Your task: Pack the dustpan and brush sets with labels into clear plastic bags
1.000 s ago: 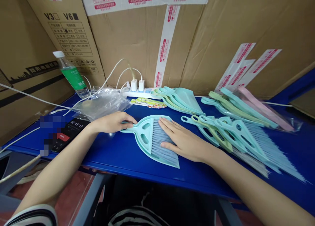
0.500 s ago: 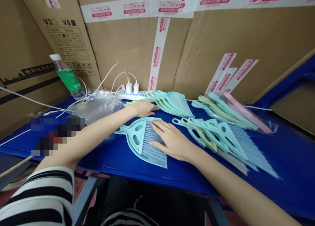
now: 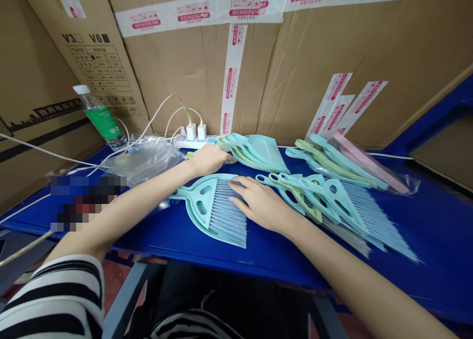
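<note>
A teal brush with grey-blue bristles lies in a teal dustpan in front of me. My right hand rests at the right edge of the bristles, its fingers apart. Farther back, my left hand is curled over a small yellow-green packet, most of which it hides; I cannot make out its grip. Just right of that hand lie stacked teal and green dustpans. Several brushes are piled to the right of my right hand.
Bagged teal, green and pink dustpans lie at the back right. Clear plastic bags, a tilted bottle, white cables and a power strip are at the back left. Cardboard walls the blue table.
My right hand has lifted slightly and its fingers have drawn a little toward the right edge of the bristles. The whole view has shifted slightly; my left hand stays near the packet.
</note>
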Demonstrator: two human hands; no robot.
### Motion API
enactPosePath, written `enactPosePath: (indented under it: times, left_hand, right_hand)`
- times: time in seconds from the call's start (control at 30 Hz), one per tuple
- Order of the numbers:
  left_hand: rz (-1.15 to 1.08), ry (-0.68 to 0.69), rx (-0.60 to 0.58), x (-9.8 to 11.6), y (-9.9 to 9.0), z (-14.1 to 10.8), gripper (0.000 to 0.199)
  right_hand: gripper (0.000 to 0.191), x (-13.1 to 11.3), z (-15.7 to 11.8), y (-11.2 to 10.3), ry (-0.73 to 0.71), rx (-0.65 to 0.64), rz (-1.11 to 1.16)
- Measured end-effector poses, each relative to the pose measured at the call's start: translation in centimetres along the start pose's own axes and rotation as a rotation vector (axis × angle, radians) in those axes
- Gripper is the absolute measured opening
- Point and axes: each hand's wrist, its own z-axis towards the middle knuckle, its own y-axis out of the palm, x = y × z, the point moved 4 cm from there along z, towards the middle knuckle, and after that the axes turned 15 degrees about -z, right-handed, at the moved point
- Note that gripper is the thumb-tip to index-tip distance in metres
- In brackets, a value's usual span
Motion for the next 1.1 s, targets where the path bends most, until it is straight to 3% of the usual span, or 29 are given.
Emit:
enactPosePath:
  times: [0.1, 0.2, 0.27, 0.4, 0.77, 1.1]
  left_hand:
    - [-0.028, 0.061, 0.041, 1.1, -1.1, -2.2, 0.035]
    - [-0.166, 0.214, 0.066, 3.2, -1.7, -5.1, 0.033]
    - [-0.228, 0.318, 0.036, 4.8, -1.6, -6.9, 0.031]
    - [-0.332, 0.361, -0.047, 6.7, -0.8, -9.0, 0.028]
    - [-0.410, 0.382, -0.107, 8.1, -0.6, -10.2, 0.029]
    - [-0.397, 0.415, -0.121, 8.4, -0.4, -10.4, 0.027]
  right_hand:
    - [0.033, 1.0, 0.0, -0.2, 0.076, 0.002, -0.018]
    - [0.040, 1.9, -0.1, -0.2, 0.144, 0.007, -0.022]
    - [0.042, 2.4, -0.2, -0.1, 0.182, 0.019, -0.026]
    - [0.040, 2.5, -0.4, 0.1, 0.220, 0.049, -0.044]
    - [0.031, 1.6, -0.5, 0.1, 0.033, 0.162, -0.035]
    - [0.030, 1.7, -0.4, 0.7, -0.017, 0.148, -0.041]
